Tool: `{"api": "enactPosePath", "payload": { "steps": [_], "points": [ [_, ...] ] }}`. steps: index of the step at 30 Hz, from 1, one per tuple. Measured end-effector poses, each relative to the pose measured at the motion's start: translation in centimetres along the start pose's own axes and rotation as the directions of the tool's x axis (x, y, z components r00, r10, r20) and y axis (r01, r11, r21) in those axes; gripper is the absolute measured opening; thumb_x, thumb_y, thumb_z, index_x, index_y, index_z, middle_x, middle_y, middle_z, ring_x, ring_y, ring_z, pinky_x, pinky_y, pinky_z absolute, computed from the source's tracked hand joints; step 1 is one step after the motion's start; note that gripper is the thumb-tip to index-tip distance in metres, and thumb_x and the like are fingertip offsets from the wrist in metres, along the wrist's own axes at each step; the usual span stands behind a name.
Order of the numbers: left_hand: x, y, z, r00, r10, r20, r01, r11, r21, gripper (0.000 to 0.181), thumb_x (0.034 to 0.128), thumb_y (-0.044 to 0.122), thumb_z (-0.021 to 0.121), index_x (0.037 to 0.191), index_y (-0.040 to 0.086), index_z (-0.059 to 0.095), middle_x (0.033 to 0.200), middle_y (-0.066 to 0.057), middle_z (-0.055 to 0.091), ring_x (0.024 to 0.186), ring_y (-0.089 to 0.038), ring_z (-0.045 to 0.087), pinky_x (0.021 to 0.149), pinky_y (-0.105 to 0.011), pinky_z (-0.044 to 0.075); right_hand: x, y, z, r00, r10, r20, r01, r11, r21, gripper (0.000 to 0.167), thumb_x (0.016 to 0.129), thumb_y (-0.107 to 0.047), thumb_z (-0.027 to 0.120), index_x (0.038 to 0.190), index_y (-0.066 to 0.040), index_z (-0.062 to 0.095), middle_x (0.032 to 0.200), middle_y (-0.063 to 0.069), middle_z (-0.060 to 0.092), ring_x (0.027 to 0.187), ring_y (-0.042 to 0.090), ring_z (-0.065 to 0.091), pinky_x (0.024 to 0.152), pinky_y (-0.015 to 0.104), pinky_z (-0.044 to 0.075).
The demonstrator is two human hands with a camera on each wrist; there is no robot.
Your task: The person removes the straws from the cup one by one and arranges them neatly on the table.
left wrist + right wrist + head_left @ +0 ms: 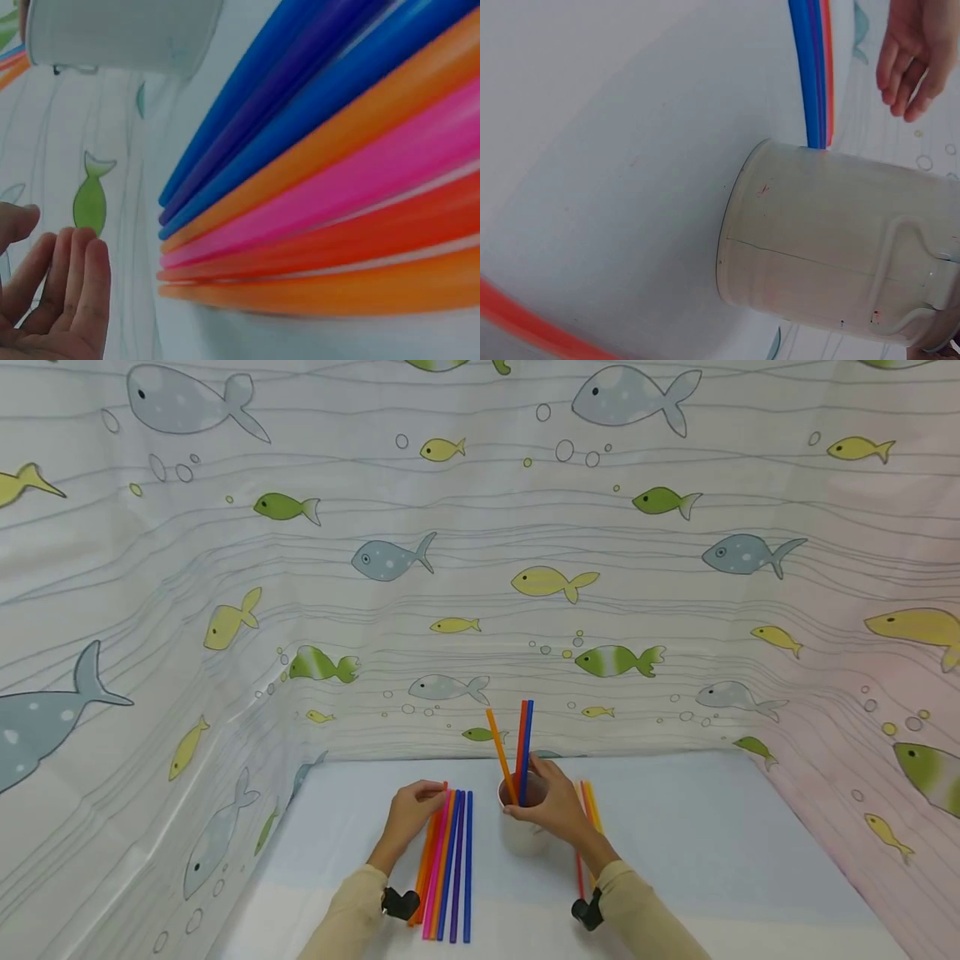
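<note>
A small white bucket (525, 841) stands on the table with an orange straw (498, 743), a red straw (521, 735) and a blue straw (527, 743) upright inside it. My right hand (561, 806) grips the bucket near its rim, thumb at the front and fingers behind. In the right wrist view the bucket's side (810, 225) and folded wire handle fill much of the picture. By the far ends of a row of coloured straws (448, 877), my left hand (411, 814) hovers. Its fingers look fairly straight and apart from the straws in the left wrist view.
Red and yellow-orange straws (592, 806) lie right of the bucket, partly hidden under my right forearm. A white cloth with printed fish (547, 581) rises behind the table (697, 827) and along both sides.
</note>
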State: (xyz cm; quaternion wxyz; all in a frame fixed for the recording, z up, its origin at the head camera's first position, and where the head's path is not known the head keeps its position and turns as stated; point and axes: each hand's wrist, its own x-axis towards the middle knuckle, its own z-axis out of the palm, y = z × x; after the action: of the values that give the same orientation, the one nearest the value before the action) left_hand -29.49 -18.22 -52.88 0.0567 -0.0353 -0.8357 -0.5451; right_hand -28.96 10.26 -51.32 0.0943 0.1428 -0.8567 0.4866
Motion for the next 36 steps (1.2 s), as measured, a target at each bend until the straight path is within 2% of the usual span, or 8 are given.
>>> {"api": "enactPosePath", "payload": {
  "steps": [7,19,25,30,36],
  "points": [
    [0.3,1.5,0.9,0.999,0.022,0.032,-0.020,0.999,-0.048,0.019,0.0913,0.016,0.070,0.107,0.005,0.072,0.099,-0.007,0.071,0.091,-0.022,0.068,0.080,-0.030,0.057,0.3,0.2,0.1,1.000,0.009,0.008,-0.008,1.000,-0.011,0.109,0.064,-0.054,0.087,0.152,-0.015,0.035,0.136,0.002,0.052,0.127,0.026,0.048,0.101,0.058,0.042],
    [1.4,4.1,3.0,0.996,0.071,0.061,-0.068,0.997,-0.041,0.020,0.0918,0.021,0.070,0.107,0.009,0.072,0.100,-0.005,0.072,0.093,-0.021,0.069,0.084,-0.034,0.057,0.3,0.0,-0.5,0.999,0.039,0.004,-0.039,0.999,-0.014,0.106,0.066,-0.045,0.089,0.152,-0.018,0.034,0.138,0.002,0.051,0.130,0.025,0.045,0.106,0.057,0.037],
    [2.2,5.7,4.2,0.992,0.093,0.084,-0.086,0.993,-0.081,0.022,0.0925,0.020,0.069,0.110,0.007,0.071,0.099,-0.006,0.073,0.089,-0.019,0.070,0.083,-0.033,0.057,0.6,0.1,-0.4,1.000,0.015,-0.003,-0.015,1.000,-0.024,0.108,0.064,-0.053,0.087,0.152,-0.019,0.034,0.137,-0.001,0.052,0.128,0.024,0.046,0.104,0.057,0.039],
    [2.7,6.7,5.2,0.991,0.103,0.083,-0.097,0.993,-0.073,0.024,0.0925,0.021,0.069,0.113,0.007,0.071,0.102,-0.005,0.072,0.092,-0.018,0.070,0.084,-0.033,0.056,0.5,0.1,-0.3,1.000,0.003,-0.004,-0.003,1.000,0.001,0.108,0.064,-0.050,0.089,0.152,-0.019,0.035,0.135,-0.001,0.053,0.127,0.023,0.048,0.106,0.056,0.038],
    [2.9,7.5,6.2,0.994,0.080,0.075,-0.073,0.993,-0.095,0.027,0.0920,0.021,0.070,0.115,0.006,0.070,0.102,-0.005,0.072,0.093,-0.018,0.070,0.086,-0.034,0.056,0.1,0.0,0.0,1.000,0.005,0.009,-0.005,0.999,0.031,0.107,0.065,-0.045,0.090,0.152,-0.014,0.035,0.135,0.001,0.053,0.126,0.024,0.049,0.107,0.056,0.037]
  ]
}}
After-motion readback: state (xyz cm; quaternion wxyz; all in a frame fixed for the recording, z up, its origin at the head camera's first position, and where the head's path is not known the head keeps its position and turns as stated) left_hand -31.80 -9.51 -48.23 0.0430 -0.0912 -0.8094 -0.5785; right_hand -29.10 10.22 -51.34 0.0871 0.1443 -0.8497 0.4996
